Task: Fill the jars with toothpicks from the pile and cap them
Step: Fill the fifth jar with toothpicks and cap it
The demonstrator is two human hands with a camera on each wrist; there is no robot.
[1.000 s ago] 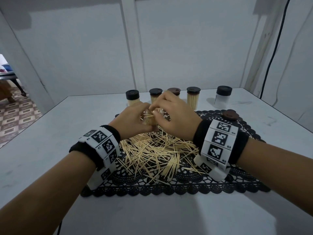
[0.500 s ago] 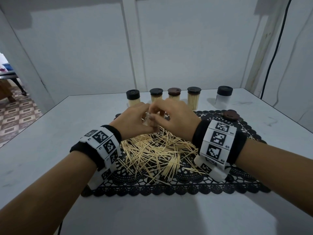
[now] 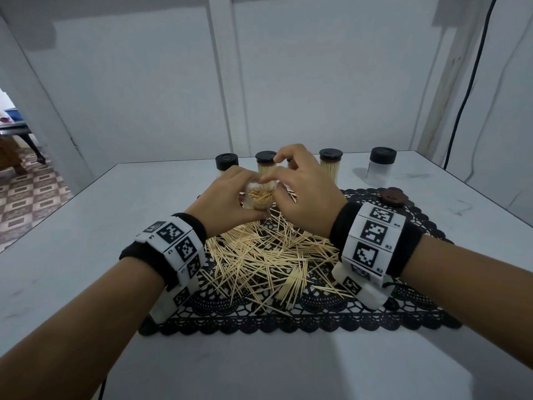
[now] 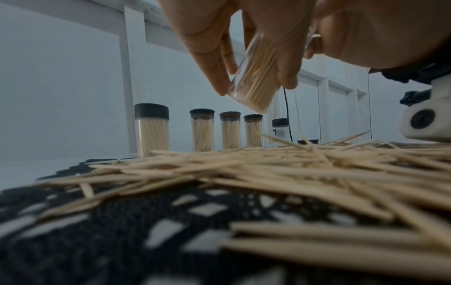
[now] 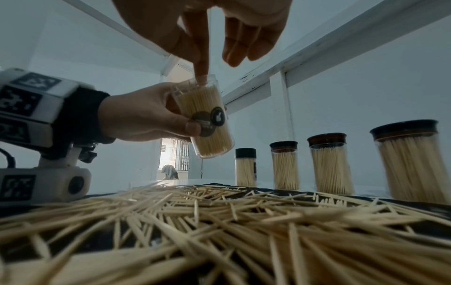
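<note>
Clear plastic, the uncapped toothpick-packed jar [image 5: 207, 117] sits tilted in the left hand's [image 3: 227, 200] gripping fingers above the loose toothpick pile [image 3: 268, 255], where the right hand's [image 3: 302, 194] open index finger, pressing its mouth, could spill sticks.

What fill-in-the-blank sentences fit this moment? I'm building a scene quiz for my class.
1. The open jar is gripped by the ____ hand.
2. The right hand puts a fingertip at the jar's ____.
3. The loose toothpicks lie on a black ____ mat.
4. The empty capped jar stands at the ____ end of the row.

Missing words: left; mouth; lace; right
</note>
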